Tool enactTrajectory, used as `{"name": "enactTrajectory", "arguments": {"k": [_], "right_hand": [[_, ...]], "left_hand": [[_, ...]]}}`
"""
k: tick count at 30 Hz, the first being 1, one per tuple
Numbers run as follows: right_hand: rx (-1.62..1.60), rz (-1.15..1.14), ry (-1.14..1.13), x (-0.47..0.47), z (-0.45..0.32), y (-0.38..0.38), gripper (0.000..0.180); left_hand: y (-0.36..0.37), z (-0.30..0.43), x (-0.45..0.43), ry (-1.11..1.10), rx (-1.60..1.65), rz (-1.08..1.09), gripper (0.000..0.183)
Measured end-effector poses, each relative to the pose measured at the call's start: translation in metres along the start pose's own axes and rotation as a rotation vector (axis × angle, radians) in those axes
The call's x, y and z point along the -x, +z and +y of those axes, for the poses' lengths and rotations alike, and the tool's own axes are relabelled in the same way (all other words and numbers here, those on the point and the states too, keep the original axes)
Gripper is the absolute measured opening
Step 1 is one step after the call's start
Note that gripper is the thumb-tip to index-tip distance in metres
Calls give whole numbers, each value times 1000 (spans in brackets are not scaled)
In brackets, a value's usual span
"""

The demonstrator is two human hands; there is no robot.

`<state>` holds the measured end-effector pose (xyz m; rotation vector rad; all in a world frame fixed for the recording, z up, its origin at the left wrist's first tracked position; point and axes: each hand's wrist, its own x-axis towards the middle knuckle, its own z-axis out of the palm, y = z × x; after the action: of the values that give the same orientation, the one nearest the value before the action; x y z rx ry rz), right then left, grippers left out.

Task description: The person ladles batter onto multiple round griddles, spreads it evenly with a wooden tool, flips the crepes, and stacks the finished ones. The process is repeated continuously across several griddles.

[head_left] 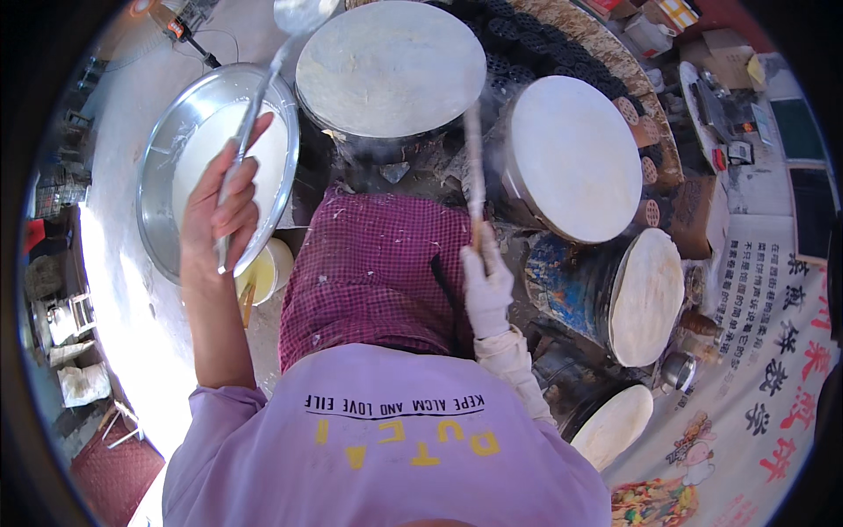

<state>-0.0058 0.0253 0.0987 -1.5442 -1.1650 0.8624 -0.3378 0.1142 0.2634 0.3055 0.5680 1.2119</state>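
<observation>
My left hand [227, 204], bare, grips the handle of a metal ladle [306, 13], whose bowl is by the upper left edge of the far round griddle [392, 69]. Below that hand stands a steel basin [151, 178] of white batter [214, 151]. My right hand [487, 283], in a white glove, is shut on a long thin wooden stick [474, 158], blurred, its far end at the griddle's right edge. A pale layer covers the far griddle, and a white layer covers a second round griddle [573, 158] to its right.
Two more griddles bear pale flatbreads [649, 296] [612, 428] at the right, the upper on a blue drum [570, 277]. A tub of yellow liquid [280, 263] sits beside the basin. Perforated coal briquettes [527, 39] are stacked behind the griddles. A printed banner [744, 369] hangs at the right.
</observation>
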Motion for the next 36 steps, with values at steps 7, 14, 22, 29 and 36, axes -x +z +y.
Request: {"name": "enactTrajectory", "arguments": {"k": [7, 14, 22, 29, 36], "right_hand": [[-548, 37, 387, 60, -106, -44, 33], [-819, -416, 583, 142, -198, -18, 23], [-665, -362, 444, 160, -169, -48, 30], [468, 643, 351, 88, -43, -182, 59], [1266, 468, 389, 8, 25, -237, 79]], "left_hand": [[12, -65, 19, -170, -267, 68, 43], [15, -102, 86, -347, -297, -212, 48], [54, -137, 92, -474, -575, -309, 47], [121, -161, 23, -405, -601, -379, 53], [213, -239, -74, -366, -663, -300, 56]]}}
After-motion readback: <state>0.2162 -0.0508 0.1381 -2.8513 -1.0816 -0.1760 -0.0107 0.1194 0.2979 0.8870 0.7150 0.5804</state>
